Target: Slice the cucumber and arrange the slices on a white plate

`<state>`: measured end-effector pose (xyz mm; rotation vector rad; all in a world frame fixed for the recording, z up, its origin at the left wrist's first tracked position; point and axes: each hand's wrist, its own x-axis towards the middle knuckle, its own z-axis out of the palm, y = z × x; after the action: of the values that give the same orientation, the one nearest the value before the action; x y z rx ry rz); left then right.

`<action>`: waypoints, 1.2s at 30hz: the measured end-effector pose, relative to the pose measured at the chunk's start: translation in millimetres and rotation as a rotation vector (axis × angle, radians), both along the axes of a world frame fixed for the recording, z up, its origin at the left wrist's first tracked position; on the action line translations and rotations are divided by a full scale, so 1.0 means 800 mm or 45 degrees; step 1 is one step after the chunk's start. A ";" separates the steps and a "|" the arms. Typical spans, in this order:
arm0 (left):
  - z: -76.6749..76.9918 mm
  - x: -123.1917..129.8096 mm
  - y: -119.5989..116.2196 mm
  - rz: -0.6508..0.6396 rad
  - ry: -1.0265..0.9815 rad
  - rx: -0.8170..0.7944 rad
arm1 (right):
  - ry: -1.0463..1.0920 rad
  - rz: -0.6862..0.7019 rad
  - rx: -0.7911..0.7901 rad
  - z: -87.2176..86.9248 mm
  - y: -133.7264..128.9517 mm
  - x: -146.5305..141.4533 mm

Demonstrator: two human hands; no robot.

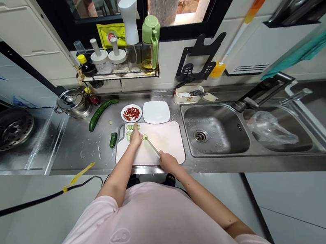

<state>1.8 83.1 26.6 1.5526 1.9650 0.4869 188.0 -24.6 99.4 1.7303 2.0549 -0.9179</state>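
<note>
On a white cutting board, my left hand has its fingers stretched out over the board's upper left, touching or just above thin cucumber slices. My right hand is closed round the handle of a knife. The blade points up and left, and a pale cucumber slice sits at its tip. Left of the board lies a short cucumber piece. A whole cucumber rests farther back on the steel counter.
Behind the board are a plate of chopped red pieces and a white plate. A double sink is at the right. A lidded pot stands back left, below a rack of bottles and jars.
</note>
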 end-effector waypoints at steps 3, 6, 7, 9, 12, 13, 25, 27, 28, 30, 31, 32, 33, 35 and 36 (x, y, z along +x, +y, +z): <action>0.001 0.001 0.000 0.011 0.008 -0.005 | 0.009 0.013 0.016 -0.003 0.004 0.000; 0.003 0.001 0.001 0.003 0.029 -0.021 | 0.014 0.030 0.021 -0.007 0.010 -0.002; 0.004 0.002 0.001 0.001 0.033 -0.029 | 0.015 0.036 0.021 -0.008 0.012 -0.003; 0.006 0.001 0.001 -0.002 0.037 -0.041 | 0.007 0.041 0.022 -0.010 0.014 -0.004; 0.005 0.000 0.002 -0.004 0.033 -0.046 | -0.006 0.041 0.029 -0.014 0.016 -0.005; 0.005 0.000 0.003 -0.005 0.030 -0.047 | -0.007 0.041 0.033 -0.015 0.016 -0.005; -0.005 -0.002 0.006 0.032 0.006 -0.062 | -0.007 0.049 0.041 -0.014 0.020 -0.008; -0.005 -0.003 0.006 0.024 0.011 -0.058 | -0.012 0.047 0.050 -0.014 0.021 -0.009; -0.006 -0.003 0.006 0.019 0.014 -0.054 | -0.013 0.047 0.053 -0.015 0.021 -0.009; -0.007 -0.003 0.006 0.012 0.019 -0.045 | -0.011 0.050 0.053 -0.015 0.021 -0.010; -0.007 -0.003 0.007 0.009 0.020 -0.044 | -0.010 0.050 0.048 -0.014 0.021 -0.010; -0.008 -0.003 0.007 0.009 0.022 -0.047 | -0.010 0.049 0.041 -0.014 0.021 -0.011; -0.008 -0.003 0.008 0.009 0.026 -0.052 | -0.011 0.045 0.033 -0.013 0.022 -0.011; -0.009 -0.002 0.009 0.013 0.036 -0.068 | -0.015 0.035 0.019 -0.011 0.023 -0.011; -0.009 -0.002 0.009 0.014 0.041 -0.076 | -0.017 0.032 0.012 -0.009 0.024 -0.011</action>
<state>-0.1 90.6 19.8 1.5219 1.9952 0.4063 179.4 -5.2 91.9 1.7071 2.0711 -0.8881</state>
